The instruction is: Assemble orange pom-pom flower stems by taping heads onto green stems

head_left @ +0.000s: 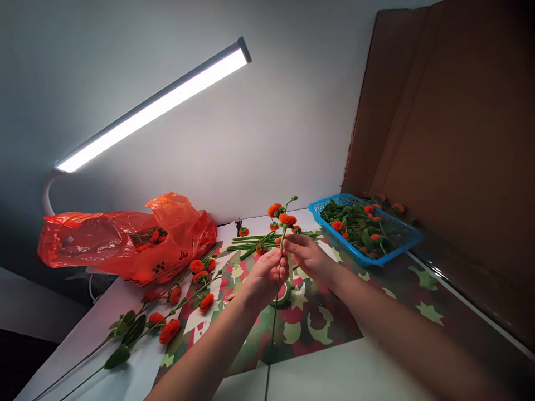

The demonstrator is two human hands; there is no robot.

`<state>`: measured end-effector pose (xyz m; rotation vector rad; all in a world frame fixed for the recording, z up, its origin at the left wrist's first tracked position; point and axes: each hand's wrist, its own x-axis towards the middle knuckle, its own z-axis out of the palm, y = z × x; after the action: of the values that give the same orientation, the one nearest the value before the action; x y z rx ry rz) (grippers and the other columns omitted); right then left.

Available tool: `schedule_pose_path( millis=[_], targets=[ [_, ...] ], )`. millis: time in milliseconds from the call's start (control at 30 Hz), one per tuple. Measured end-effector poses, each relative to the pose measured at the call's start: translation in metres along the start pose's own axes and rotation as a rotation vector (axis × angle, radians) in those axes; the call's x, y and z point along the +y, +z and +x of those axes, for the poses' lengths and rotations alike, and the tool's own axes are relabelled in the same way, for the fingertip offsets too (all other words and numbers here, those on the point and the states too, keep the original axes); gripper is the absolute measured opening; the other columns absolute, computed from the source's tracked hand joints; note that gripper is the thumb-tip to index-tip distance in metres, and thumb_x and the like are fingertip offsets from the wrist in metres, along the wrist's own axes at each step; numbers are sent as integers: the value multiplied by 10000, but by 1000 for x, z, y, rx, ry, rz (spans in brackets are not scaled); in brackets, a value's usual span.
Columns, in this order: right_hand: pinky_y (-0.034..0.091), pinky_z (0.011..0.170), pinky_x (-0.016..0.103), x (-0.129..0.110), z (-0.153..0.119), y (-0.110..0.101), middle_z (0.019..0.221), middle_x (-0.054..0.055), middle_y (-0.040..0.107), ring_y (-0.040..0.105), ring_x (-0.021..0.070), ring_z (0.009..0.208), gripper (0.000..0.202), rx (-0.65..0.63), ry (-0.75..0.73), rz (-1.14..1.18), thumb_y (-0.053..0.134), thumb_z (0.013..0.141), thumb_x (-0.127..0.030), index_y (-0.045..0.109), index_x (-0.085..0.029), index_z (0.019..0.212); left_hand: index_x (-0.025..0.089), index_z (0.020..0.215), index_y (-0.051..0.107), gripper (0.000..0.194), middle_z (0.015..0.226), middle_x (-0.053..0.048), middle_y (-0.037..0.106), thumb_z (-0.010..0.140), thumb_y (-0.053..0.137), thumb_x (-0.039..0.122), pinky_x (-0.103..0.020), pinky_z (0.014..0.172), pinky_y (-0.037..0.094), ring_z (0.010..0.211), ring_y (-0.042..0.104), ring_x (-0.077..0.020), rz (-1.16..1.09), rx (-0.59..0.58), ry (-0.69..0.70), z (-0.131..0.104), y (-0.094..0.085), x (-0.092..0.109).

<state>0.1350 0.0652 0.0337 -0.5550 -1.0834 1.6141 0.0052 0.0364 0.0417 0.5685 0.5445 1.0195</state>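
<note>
My left hand (267, 270) is closed on the thin stem of an artificial flower (288, 220) with fuzzy orange blooms and green buds. It stands upright above the mat, its long wire running down toward the front edge. My right hand (308, 256) pinches the same stem just below the blooms. A roll of green tape (282, 296) is partly visible under my hands. Behind them, several green fuzzy stems (253, 243) lie on the camouflage-patterned mat (298, 328), with loose orange blooms (261, 249) around them.
Two flower sprays (169, 331) with orange blooms and leaves lie at left. Behind them is a red plastic bag (104, 239) holding more blooms. A blue basket (371, 260) of flower parts stands at right by a cardboard panel (451, 139). A lit lamp (154, 108) hangs overhead.
</note>
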Motion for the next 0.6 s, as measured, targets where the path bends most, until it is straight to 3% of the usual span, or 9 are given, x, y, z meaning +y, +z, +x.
schedule_pose_path(
  millis=[133, 267, 367, 467, 600],
  targets=[
    [394, 712, 274, -2, 1, -1, 652, -12, 635, 546, 113, 678, 206, 12, 14, -33, 769, 617, -367, 694, -187, 682, 123, 705, 613, 233, 553, 38, 523, 627, 775, 270, -104, 454, 423, 452, 475, -17, 66, 0, 24, 0, 0, -3],
    [382, 670, 276, -18, -1, 3, 620, -14, 613, 519, 116, 636, 224, 183, -23, -236, 778, 583, -355, 672, -160, 616, 110, 751, 661, 258, 612, -9, 614, 654, 747, 333, -172, 496, 453, 498, 555, -73, 565, 154, 257, -7, 9, 4],
    [375, 651, 277, -24, -3, 8, 599, -14, 594, 502, 116, 618, 241, 219, -12, -311, 773, 581, -360, 657, -149, 585, 111, 741, 666, 236, 600, -12, 621, 679, 723, 331, -182, 451, 422, 478, 557, -90, 806, 227, 403, -12, 16, 8],
    [379, 703, 281, -22, -3, 7, 628, -9, 615, 524, 124, 667, 232, 130, -5, -242, 782, 578, -360, 681, -156, 621, 108, 705, 651, 227, 571, -1, 593, 684, 717, 325, -166, 440, 412, 455, 531, -70, 686, 178, 356, -13, 18, 9],
    [374, 725, 276, -15, -2, 2, 655, -12, 628, 532, 113, 687, 234, -83, 78, 17, 777, 611, -375, 708, -179, 719, 99, 702, 621, 248, 504, 51, 483, 618, 763, 285, -97, 360, 310, 372, 380, 4, 224, 31, 118, -10, 16, 9]
  ],
)
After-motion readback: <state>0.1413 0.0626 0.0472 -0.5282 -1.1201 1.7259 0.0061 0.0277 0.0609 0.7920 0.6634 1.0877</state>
